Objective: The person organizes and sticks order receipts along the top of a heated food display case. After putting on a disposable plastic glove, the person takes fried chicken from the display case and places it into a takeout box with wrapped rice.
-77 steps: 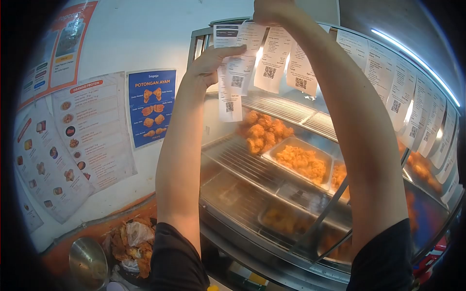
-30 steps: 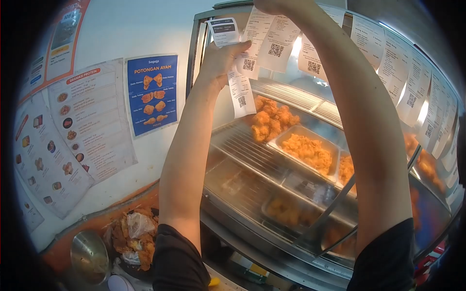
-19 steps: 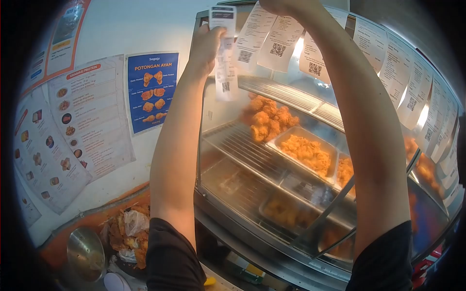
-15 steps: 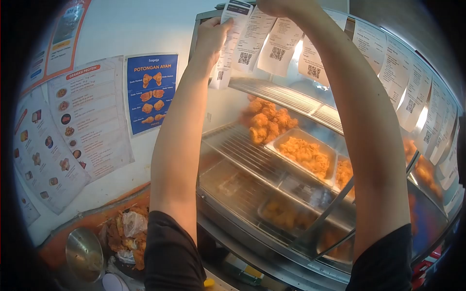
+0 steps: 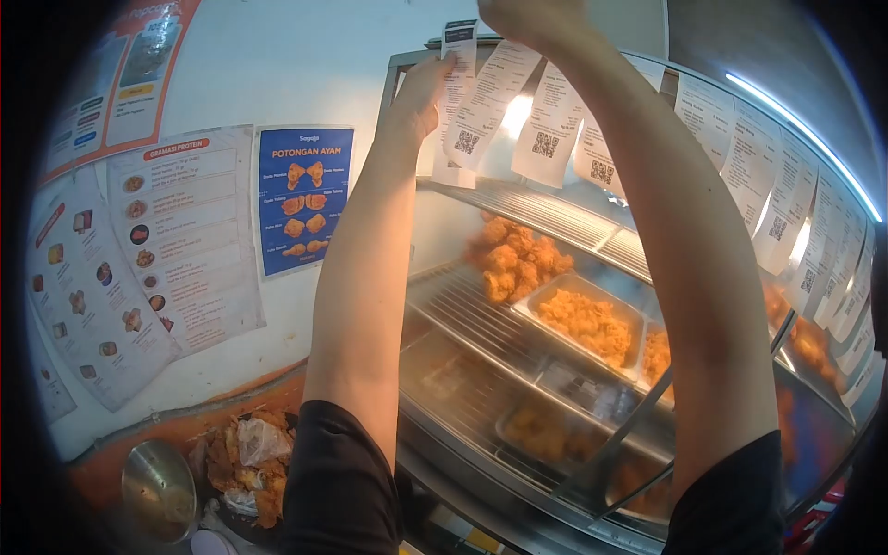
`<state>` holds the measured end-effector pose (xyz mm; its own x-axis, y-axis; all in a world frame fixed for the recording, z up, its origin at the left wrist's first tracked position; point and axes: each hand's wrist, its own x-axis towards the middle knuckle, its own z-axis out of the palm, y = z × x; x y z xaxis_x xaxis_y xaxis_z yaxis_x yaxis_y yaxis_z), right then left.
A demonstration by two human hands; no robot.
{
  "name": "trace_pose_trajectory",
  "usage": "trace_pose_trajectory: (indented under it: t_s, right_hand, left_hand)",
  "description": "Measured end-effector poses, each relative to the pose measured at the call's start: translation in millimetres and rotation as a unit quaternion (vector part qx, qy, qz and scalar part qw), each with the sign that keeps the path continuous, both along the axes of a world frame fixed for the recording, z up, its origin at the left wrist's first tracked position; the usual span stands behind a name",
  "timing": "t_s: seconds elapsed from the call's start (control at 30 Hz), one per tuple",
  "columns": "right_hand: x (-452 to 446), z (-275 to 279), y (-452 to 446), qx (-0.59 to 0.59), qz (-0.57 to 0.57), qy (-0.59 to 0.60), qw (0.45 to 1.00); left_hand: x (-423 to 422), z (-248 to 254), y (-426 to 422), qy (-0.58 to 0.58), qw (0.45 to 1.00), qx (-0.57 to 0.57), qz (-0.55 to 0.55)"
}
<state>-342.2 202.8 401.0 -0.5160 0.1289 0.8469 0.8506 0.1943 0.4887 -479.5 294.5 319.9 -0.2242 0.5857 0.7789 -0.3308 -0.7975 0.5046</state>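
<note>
My left hand (image 5: 418, 100) is raised at the cabinet's top left corner, thumb and fingers closed on a long paper receipt (image 5: 459, 79). Just right of it hangs another receipt (image 5: 490, 97) with a QR code, overlapping the held one's lower part. My right hand (image 5: 532, 18) is higher, at the frame's top edge above the row of receipts. Its fingers look curled, but they are partly cut off, and what they hold cannot be made out. Behind the papers stands a heated display cabinet (image 5: 481, 333) with fried chicken (image 5: 523, 259) on its wire shelf.
A metal tray (image 5: 638, 324) of fried pieces sits in the cabinet. More receipts (image 5: 749, 162) hang along its top edge to the right. Posters (image 5: 305, 199) cover the left wall. Below them are a metal bowl (image 5: 159, 490) and a heap of brown scraps with plastic (image 5: 264, 439).
The view has shifted, so the wall and cabinet sit slightly further right and lower. My left hand has moved right with the receipt, which now hangs partly behind its neighbour. My right hand stays high.
</note>
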Motion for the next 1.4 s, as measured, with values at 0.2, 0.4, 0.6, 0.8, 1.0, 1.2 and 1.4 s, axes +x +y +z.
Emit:
trace_pose_trajectory:
  t_s: [0.2, 0.4, 0.6, 0.8, 1.0, 1.2, 1.4]
  right_hand:
    - [-33, 15, 21, -0.152, 0.123, 0.062, 0.979]
    - [-45, 9, 47, -0.174, 0.060, -0.021, 0.983]
    - [-44, 0, 27, -0.155, 0.001, -0.006, 0.988]
    - [-44, 0, 34, -0.159, -0.010, -0.020, 0.987]
    - [-41, 6, 31, -0.177, -0.025, -0.021, 0.984]
    - [-31, -6, 18, -0.145, -0.026, -0.045, 0.988]
    - [-45, 11, 41, -0.145, -0.030, 0.003, 0.989]
  left_hand:
    - [4, -2, -11, 0.063, 0.995, -0.058, 0.050]
    - [1, -4, -8, 0.069, 0.994, -0.043, 0.073]
    - [-9, -14, 0, 0.058, 0.998, -0.033, 0.000]
    - [-20, -25, 8, 0.132, 0.991, -0.014, 0.034]
    - [-15, -62, -2, 0.159, 0.986, -0.005, 0.050]
    - [1, -81, -5, 0.107, 0.988, -0.006, 0.109]
    - [6, -84, -11, 0.110, 0.986, -0.032, 0.122]
